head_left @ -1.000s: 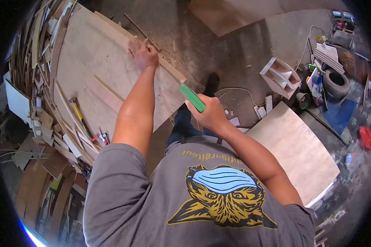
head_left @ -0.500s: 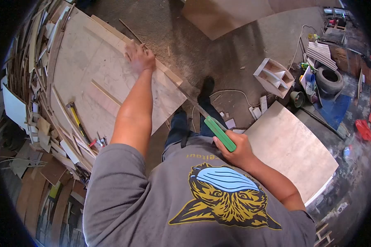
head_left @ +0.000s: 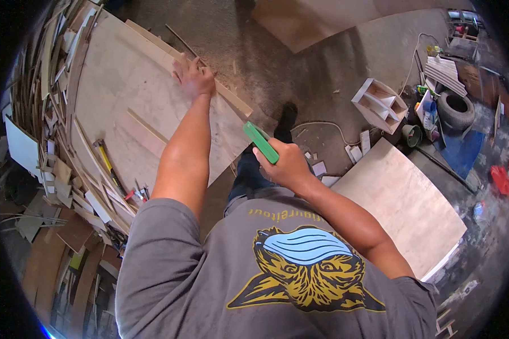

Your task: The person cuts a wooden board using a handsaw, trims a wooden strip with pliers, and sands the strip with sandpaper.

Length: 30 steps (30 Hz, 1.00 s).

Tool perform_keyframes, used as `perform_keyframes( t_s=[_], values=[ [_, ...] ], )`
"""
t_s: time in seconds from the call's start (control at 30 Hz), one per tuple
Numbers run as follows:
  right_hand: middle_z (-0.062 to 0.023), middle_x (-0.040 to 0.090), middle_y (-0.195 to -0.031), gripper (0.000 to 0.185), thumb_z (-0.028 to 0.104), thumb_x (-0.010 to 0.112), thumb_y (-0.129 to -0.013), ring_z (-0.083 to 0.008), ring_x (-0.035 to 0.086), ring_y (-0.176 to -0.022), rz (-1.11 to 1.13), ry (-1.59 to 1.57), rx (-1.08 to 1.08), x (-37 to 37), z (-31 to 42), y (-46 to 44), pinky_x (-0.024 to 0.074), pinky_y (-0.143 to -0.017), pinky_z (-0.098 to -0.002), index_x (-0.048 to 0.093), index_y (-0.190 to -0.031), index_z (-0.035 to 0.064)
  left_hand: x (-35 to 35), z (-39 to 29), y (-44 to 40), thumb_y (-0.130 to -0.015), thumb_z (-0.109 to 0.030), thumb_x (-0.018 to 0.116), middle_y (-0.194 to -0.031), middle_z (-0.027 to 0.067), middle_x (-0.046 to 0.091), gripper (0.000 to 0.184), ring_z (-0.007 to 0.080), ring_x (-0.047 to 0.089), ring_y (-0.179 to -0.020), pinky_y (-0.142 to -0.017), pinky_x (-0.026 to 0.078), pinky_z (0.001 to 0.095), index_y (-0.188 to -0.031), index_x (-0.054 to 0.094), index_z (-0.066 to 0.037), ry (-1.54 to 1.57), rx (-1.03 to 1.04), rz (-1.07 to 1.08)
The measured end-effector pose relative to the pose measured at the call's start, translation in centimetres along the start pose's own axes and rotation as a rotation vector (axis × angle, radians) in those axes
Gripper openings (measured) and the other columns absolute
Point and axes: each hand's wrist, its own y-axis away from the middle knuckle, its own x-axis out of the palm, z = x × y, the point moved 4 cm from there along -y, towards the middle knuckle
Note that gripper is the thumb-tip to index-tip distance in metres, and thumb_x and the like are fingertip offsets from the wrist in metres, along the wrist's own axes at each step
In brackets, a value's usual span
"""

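Note:
My right hand (head_left: 288, 165) is wrapped around the green handle of a handsaw (head_left: 261, 143). The front of that handle is close to the near end of a long wooden strip (head_left: 236, 103), and the blade cannot be made out. Bent over the strip, the fingers of my left hand (head_left: 196, 78) press it against the worktop (head_left: 102, 73) along its far edge. A short, thin wood piece (head_left: 146, 125) lies on the worktop near my left forearm.
A hammer (head_left: 108, 164) with a yellow and black handle lies at the left, beside piled wood offcuts (head_left: 48, 96). Plywood (head_left: 398, 195) is on the right, with a divided wooden box (head_left: 380, 106) and a tyre (head_left: 456, 110) behind it. A cable (head_left: 328, 124) crosses the floor.
My right hand has pushed the saw forward and left, bringing its handle from near my body up to the strip's end. The left hand stays in nearly the same place.

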Motion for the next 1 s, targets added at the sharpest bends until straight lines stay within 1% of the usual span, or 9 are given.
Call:
perform_keyframes(
  t_s=[0.1,0.3,0.4,0.5,0.6,0.73,0.83,0.93,1.0],
  values=[
    [-0.0217,0.062,-0.066,0.031,0.028,0.073,-0.094,-0.0421,0.064,-0.060,0.009,-0.025,-0.002,-1.9,1.1,2.2,0.0486,-0.055,-0.0457,0.061,-0.081,0.0020,-0.1,-0.1,0.0,-0.082,-0.027,0.064,-0.163,0.0047,0.041,0.042,0.0338,0.025,-0.155,-0.126,0.014,0.0535,-0.123,0.073,-0.023,-0.028,-0.004,0.011],
    [-0.0174,0.059,-0.063,0.027,0.018,0.074,-0.093,-0.0326,0.059,-0.052,0.013,-0.055,0.014,-7.8,2.4,7.9,0.0456,-0.053,-0.0391,0.060,-0.078,0.0002,0.0,0.2,0.0,-0.084,-0.028,0.064,-0.163,0.0043,0.040,0.041,0.0334,0.023,-0.155,-0.126,0.014,0.0529,-0.123,0.073,-0.023,-0.020,0.013,-0.002],
    [-0.0172,0.058,-0.062,0.026,0.016,0.075,-0.092,-0.0305,0.060,-0.052,0.056,-0.010,0.064,-8.5,2.0,8.9,0.0450,-0.053,-0.0382,0.060,-0.077,-0.0003,-0.4,-0.1,0.0,-0.084,-0.028,0.064,-0.163,0.0048,0.040,0.041,0.0335,0.023,-0.155,-0.126,0.014,0.0529,-0.123,0.073,-0.023,-0.022,0.013,0.013],
    [-0.0176,0.058,-0.062,0.024,0.014,0.075,-0.091,-0.0300,0.059,-0.052,0.012,-0.067,0.035,-7.0,1.0,7.0,0.0439,-0.052,-0.0376,0.062,-0.077,-0.0007,-0.9,-0.4,0.1,-0.084,-0.027,0.063,-0.163,0.0051,0.040,0.041,0.0338,0.023,-0.155,-0.126,0.014,0.0529,-0.123,0.073,-0.022,-0.008,-0.017,0.036],
    [-0.0199,0.059,-0.063,0.025,0.019,0.074,-0.092,-0.0314,0.059,-0.053,0.013,-0.055,-0.020,-3.8,-1.2,1.6,0.0451,-0.053,-0.0386,0.065,-0.079,-0.0005,0.1,0.2,0.2,-0.083,-0.030,0.063,-0.163,0.0043,0.041,0.043,0.0341,0.026,-0.154,-0.126,0.014,0.0520,-0.125,0.071,-0.027,-0.038,0.009,0.005],
    [-0.0226,0.061,-0.065,0.034,0.029,0.073,-0.093,-0.0365,0.062,-0.056,0.026,-0.023,0.020,1.0,-1.1,-2.9,0.0474,-0.055,-0.0422,0.062,-0.077,0.0000,-0.1,0.0,-0.2,-0.083,-0.028,0.063,-0.162,0.0050,0.041,0.043,0.0339,0.025,-0.155,-0.126,0.014,0.0527,-0.125,0.072,-0.024,-0.079,0.003,0.015],
    [-0.0230,0.061,-0.065,0.037,0.030,0.074,-0.092,-0.0412,0.064,-0.060,-0.009,-0.014,0.015,1.5,-0.9,-2.7,0.0477,-0.055,-0.0445,0.060,-0.076,0.0002,-0.2,-0.2,0.3,-0.081,-0.026,0.064,-0.161,0.0064,0.042,0.043,0.0340,0.025,-0.155,-0.126,0.015,0.0531,-0.122,0.074,-0.021,-0.042,0.004,0.002],
    [-0.0248,0.066,-0.075,0.036,0.038,0.069,-0.092,-0.0474,0.066,-0.075,0.061,-0.016,0.113,1.3,-0.2,-2.1,0.0519,-0.067,-0.0558,0.063,-0.081,0.0039,-0.2,-0.3,-0.1,-0.081,-0.026,0.064,-0.161,0.0061,0.042,0.043,0.0336,0.025,-0.155,-0.126,0.015,0.0534,-0.123,0.074,-0.021,-0.019,-0.003,0.004],
    [-0.0247,0.066,-0.075,0.035,0.038,0.069,-0.092,-0.0473,0.066,-0.075,0.055,-0.020,0.088,1.3,-0.6,-1.7,0.0518,-0.066,-0.0555,0.063,-0.082,0.0041,-0.3,-0.3,-0.1,-0.081,-0.025,0.064,-0.161,0.0059,0.042,0.043,0.0335,0.024,-0.155,-0.126,0.015,0.0536,-0.123,0.074,-0.021,-0.010,-0.003,0.004]
  ],
)
